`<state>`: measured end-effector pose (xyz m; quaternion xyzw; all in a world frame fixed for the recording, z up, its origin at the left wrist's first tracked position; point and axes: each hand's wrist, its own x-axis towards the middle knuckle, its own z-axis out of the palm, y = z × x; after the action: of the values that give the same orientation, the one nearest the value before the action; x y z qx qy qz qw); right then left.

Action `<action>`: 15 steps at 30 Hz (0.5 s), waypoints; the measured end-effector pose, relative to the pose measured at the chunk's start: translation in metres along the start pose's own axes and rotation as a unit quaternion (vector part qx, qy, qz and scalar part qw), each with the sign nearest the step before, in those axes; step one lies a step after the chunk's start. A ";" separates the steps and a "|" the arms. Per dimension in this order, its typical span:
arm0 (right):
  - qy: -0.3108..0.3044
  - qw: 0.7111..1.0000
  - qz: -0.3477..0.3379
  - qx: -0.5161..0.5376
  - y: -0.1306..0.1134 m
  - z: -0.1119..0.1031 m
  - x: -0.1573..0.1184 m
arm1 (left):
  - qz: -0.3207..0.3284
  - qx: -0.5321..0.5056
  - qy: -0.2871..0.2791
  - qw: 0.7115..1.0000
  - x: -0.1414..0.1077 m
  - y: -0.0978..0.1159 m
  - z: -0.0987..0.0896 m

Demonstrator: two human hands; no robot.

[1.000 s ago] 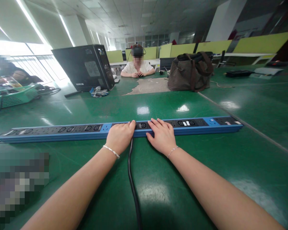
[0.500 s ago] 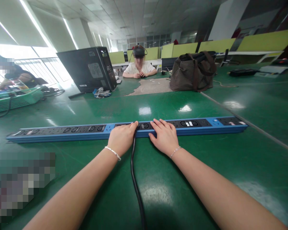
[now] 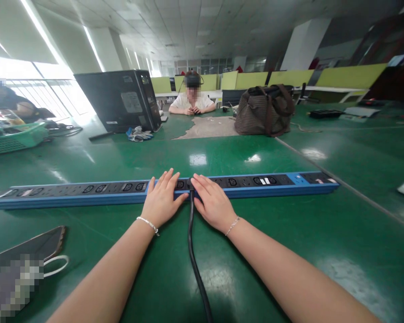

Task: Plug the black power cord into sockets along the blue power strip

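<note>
A long blue power strip [image 3: 262, 192] with black socket panels lies across the green table in front of me. A black plug [image 3: 191, 184] sits at a socket near its middle, and the black power cord [image 3: 195, 264] runs from it towards me. My left hand [image 3: 162, 197] is open, its fingers spread over the strip left of the plug and its thumb near the cord. Just right of the plug, my right hand [image 3: 212, 202] lies open on the strip. Its fingers are stretched out, the fingertips at the plug's side and the thumb close to the cord.
A phone [image 3: 37, 244] lies at the lower left, beside a blurred-out patch. Farther back are a green basket [image 3: 23, 137], a black computer case [image 3: 111, 101], gloves [image 3: 139, 134] and a brown bag [image 3: 262, 110]. One person [image 3: 192, 101] sits opposite, another at far left.
My left hand has let go of the plug and spread out on the strip to its left. My right hand has moved left to the plug. The view has shifted slightly.
</note>
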<state>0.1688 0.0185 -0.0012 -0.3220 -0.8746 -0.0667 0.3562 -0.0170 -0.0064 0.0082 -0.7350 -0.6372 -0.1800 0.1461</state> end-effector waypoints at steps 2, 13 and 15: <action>0.019 1.000 -0.004 -0.002 -0.003 0.006 0.006 | -0.002 0.003 -0.012 1.000 0.000 -0.001 0.003; 0.102 0.991 -0.032 -0.082 -0.007 0.015 0.023 | 0.006 0.005 -0.002 1.000 -0.001 -0.002 0.007; 0.111 0.990 -0.035 -0.079 -0.006 0.015 0.022 | 0.006 0.004 0.002 1.000 -0.002 -0.002 0.007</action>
<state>0.1445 0.0304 0.0029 -0.3089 -0.8324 -0.1831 0.4221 -0.0188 -0.0047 0.0007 -0.7378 -0.6333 -0.1779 0.1513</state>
